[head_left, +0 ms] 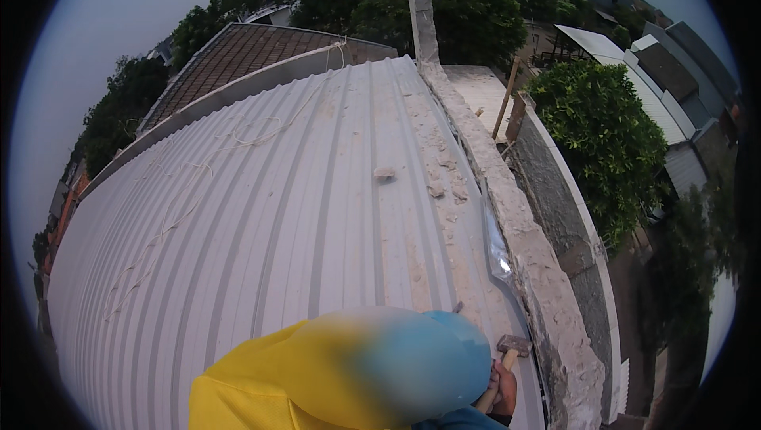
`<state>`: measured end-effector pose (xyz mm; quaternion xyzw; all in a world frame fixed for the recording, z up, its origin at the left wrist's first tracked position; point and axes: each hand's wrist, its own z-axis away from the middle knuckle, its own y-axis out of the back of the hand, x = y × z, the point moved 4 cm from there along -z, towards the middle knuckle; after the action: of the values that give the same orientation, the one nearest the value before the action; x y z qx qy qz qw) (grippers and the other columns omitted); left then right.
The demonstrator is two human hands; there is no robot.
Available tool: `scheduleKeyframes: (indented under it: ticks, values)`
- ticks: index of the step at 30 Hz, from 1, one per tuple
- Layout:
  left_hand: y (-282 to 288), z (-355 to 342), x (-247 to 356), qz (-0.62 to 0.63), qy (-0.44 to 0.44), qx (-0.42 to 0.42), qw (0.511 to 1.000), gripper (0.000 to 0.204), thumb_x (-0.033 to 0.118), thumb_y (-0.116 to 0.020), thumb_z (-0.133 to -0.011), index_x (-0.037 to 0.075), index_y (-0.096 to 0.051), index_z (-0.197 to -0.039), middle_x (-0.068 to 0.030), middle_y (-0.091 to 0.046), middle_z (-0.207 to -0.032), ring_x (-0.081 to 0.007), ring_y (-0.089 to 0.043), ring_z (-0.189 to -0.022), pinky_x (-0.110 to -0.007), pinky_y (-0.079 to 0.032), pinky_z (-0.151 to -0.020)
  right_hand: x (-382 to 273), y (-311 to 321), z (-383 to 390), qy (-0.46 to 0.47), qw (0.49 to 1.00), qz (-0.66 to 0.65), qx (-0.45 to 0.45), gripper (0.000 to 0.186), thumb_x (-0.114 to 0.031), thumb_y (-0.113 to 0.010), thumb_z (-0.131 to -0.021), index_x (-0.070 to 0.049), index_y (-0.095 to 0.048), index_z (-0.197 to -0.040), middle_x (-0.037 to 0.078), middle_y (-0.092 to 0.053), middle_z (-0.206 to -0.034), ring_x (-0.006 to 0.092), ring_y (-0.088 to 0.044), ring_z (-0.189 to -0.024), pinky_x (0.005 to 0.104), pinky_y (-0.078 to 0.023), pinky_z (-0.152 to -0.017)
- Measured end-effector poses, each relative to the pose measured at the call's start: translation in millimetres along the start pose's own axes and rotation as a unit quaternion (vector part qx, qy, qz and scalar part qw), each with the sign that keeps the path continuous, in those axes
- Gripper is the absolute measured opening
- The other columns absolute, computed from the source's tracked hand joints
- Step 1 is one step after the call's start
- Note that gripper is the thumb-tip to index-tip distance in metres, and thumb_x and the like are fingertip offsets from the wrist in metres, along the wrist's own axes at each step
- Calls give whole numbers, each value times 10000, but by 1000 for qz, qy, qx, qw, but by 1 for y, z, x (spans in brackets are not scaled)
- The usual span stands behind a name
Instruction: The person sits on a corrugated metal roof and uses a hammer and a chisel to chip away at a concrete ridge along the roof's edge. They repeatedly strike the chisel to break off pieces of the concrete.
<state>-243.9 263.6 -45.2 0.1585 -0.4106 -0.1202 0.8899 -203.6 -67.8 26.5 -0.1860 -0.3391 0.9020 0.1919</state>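
Observation:
At the lower right, my right hand point(506, 392) is closed round the wooden handle of a hammer point(514, 345), a dark cuff at its wrist. The hammer's blocky, dusty head is just above the hand, over the metal roof close to the rough wall. A large yellow and blue cloth-like shape point(261, 374), partly blurred, fills the bottom middle; whether it is my own sleeve or another person, I cannot tell. My left hand does not show and may be behind this shape. A small dark stub point(458, 305) pokes out past its blue part.
The ribbed roof sheet point(269, 216) slopes away, with a loose pale cord point(190, 184) across its left. Rubble chunks point(384, 174) and dust lie toward the right. A rough concrete wall point(507, 200) with a far post point(422, 22) edges the roof; beyond it is a drop and a tree point(598, 145).

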Motion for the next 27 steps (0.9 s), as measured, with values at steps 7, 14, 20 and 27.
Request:
scheduleKeyframes:
  ticks: [7,14,20,27]
  values:
    - [0,-3,1,6,2,-3,1000,406,285,-681,-844,72,-512,-1145,-63,-618,-780,-174,-612,-620,-341,-502,-551,3,0,3,14,1000,0,-18,287,-281,-402,-1057,-83,-480,-864,-51,-373,-548,84,-364,-408,266,-376,-387]
    - [1,-4,-4,13,11,-2,1000,404,290,-688,-837,70,-521,-1132,-63,-619,-772,-173,-613,-616,-341,-501,-551,1,-6,5,28,998,16,50,279,-267,-415,-1055,-85,-492,-859,-44,-394,-549,82,-377,-409,255,-380,-386]
    - [0,-5,-3,20,12,-5,1000,403,294,-694,-832,68,-528,-1121,-64,-621,-764,-172,-613,-613,-340,-500,-550,-1,5,0,24,995,49,82,282,-269,-430,-1051,-90,-497,-843,-43,-406,-546,85,-382,-408,258,-387,-388]
    - [-5,-5,-7,35,15,-4,999,402,300,-701,-825,66,-537,-1108,-65,-622,-756,-171,-614,-609,-339,-499,-550,-2,3,-6,2,996,57,73,285,-272,-443,-1046,-96,-500,-830,-42,-414,-544,89,-387,-406,265,-394,-389]
